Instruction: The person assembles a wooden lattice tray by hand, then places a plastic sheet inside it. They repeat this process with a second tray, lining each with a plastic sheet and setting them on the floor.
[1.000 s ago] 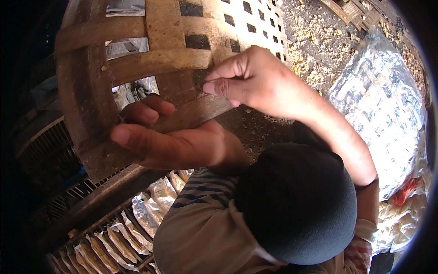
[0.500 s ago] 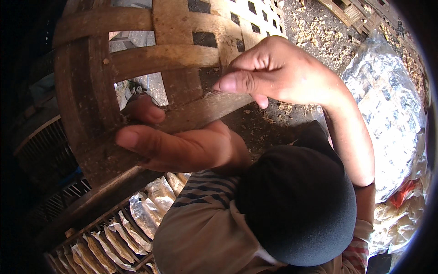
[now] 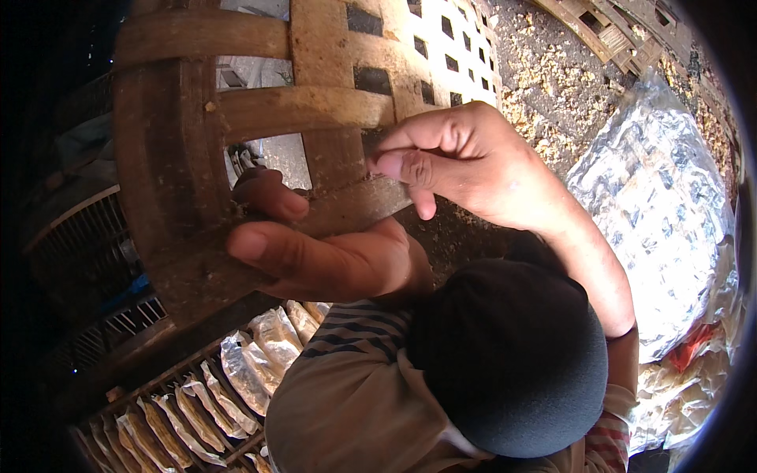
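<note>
Panel [image 3: 319, 47] of wide woven strips is held up in front of the person, lower edge nearest, most of it stretching up & away beyond both hands. L hand [image 3: 347, 260] is clamped on that edge near its L corner: thumb flat on the near face, fingertips curling thru the gap just above, so the edge strip sits inside the grip. Prob. held there b/c the opening gives fingers a way round the strip, & one hand can then bear the wt.

R hand [image 3: 473, 158] is farther R on the same edge, near L hand but apart, thumb & forefinger tips pinched together right at the strip. Can't tell what, if anything, is between them. Coming in from the R side prob. keeps its wrist clear of L hand.

Lower L, wrapped slabs [image 3: 177, 426] stand on edge in a rack, prob. so slats keep them upright & spaced. Clear plastic bag [image 3: 654, 221] lies on the R, beside crumb-strewn ground [image 3: 552, 87], well apart from L hand's grip.
</note>
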A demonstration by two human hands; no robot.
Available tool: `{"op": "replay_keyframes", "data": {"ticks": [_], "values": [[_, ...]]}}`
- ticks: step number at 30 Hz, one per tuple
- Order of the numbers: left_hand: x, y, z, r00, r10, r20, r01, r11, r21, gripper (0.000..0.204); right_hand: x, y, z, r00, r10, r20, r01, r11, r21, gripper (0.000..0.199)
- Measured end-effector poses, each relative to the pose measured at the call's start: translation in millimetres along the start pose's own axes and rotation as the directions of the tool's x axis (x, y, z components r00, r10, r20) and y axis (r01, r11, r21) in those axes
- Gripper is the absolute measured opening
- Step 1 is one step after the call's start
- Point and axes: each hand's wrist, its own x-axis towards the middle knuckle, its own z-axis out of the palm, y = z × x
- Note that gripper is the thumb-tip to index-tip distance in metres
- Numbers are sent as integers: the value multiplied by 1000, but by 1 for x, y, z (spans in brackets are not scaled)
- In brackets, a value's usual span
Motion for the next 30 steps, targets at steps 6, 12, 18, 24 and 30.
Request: {"op": "replay_keyframes", "data": {"ticks": [6,12,18,24,30], "values": [[3,-10,-23,988,122,93,-92,956,-277,36,-11,4,4,970,-237,-46,226,960,-163,16],[6,1,-21,992,34,120,-30,999,-36,39,-9,17,0,946,-314,-77,256,874,-413,16],[-1,4,-19,992,38,123,-7,971,-239,47,-9,13,2,953,-302,-14,283,908,-309,15],[1,0,-18,995,49,91,-60,991,118,48,-6,21,2,921,-388,-1,345,821,-455,16],[11,2,-23,978,84,191,-76,996,-49,46,-1,29,-7,768,-640,-22,417,527,-741,21]]}}
